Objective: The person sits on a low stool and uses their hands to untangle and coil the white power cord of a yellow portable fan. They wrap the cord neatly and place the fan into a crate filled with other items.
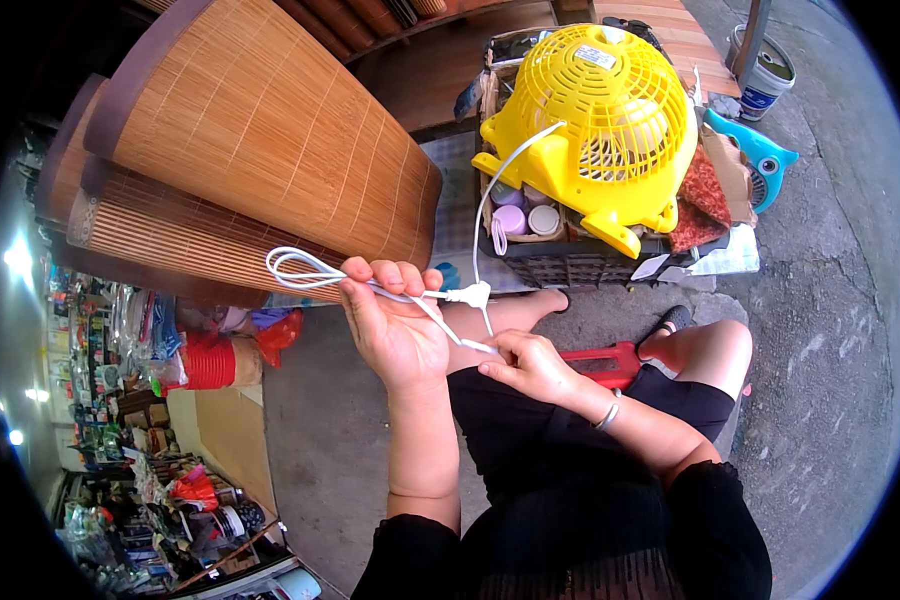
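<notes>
My left hand [397, 322] is closed on a looped white power cord [292, 270], whose loops stick out to the left of the fingers. The cord's white plug [471, 295] lies just right of those fingertips. With thumb and fingers my right hand [529, 364] pinches a part of the white cord below the plug. A length of cord runs up from there to a yellow plastic fan [607, 127], which rests face down or tilted on a black plastic crate [570, 268]; its rear grille faces up.
Rolled bamboo mats [270, 142] stand at the upper left. Lilac-lidded containers [510, 220] and a red cloth [701, 202] sit at the crate. A blue fish-shaped item [769, 161] and a white bucket [761, 82] are at the right. Stacked red goods [208, 362] and shop wares lie left.
</notes>
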